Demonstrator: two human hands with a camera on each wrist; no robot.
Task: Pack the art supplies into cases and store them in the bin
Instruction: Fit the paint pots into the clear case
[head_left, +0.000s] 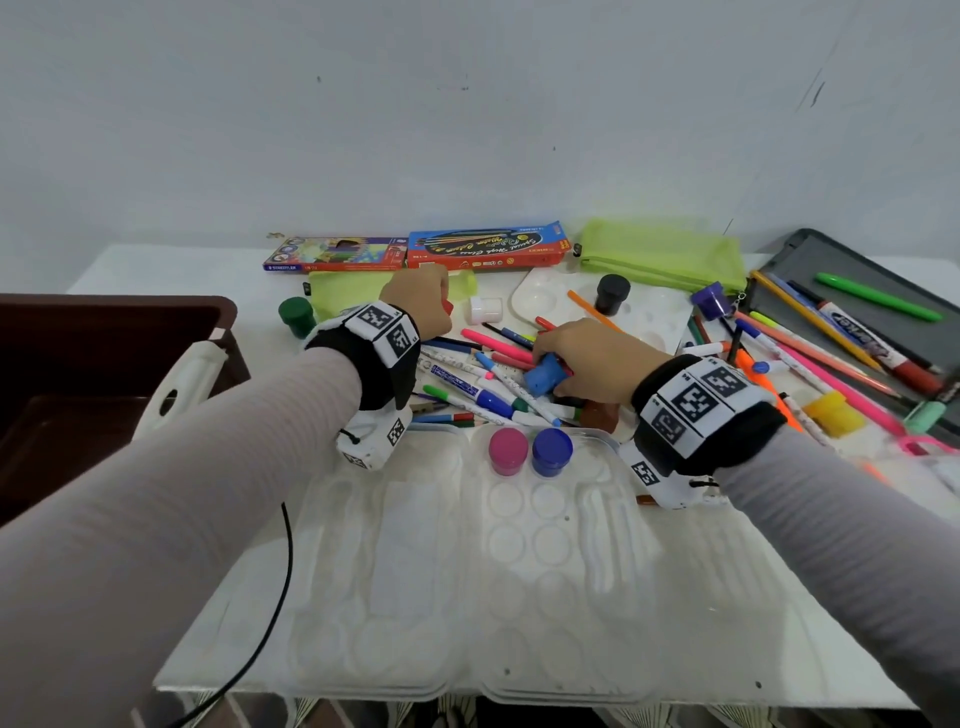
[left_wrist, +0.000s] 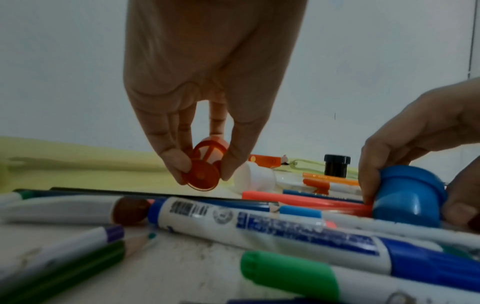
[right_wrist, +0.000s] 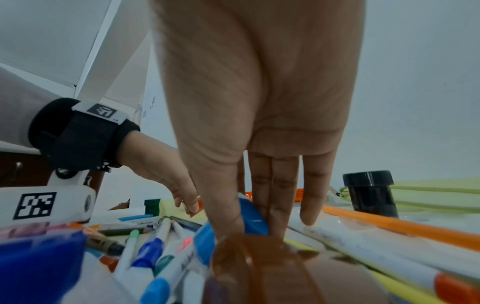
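Observation:
My left hand (head_left: 423, 306) pinches a small orange-red paint pot (left_wrist: 205, 166) between thumb and fingertips, held above the marker pile; only a sliver of the pot (head_left: 448, 307) shows in the head view. My right hand (head_left: 587, 361) grips a blue paint pot (head_left: 543, 375) lying on its side on the markers (head_left: 483, 395), thumb on one side and fingers on the other (left_wrist: 407, 197). A clear plastic paint case (head_left: 467, 561) lies open at the table's front, with a pink pot (head_left: 508, 450) and a dark blue pot (head_left: 551, 451) in its wells.
A dark brown bin (head_left: 104, 364) stands at the left. Green (head_left: 297, 316), white (head_left: 485, 310), black (head_left: 613, 293), purple (head_left: 709, 300), yellow (head_left: 834, 413) and brown (head_left: 600, 413) pots lie about. Behind are pencil boxes (head_left: 415, 252), green pouches (head_left: 660, 257), a white palette (head_left: 550, 301) and a grey case (head_left: 857, 306).

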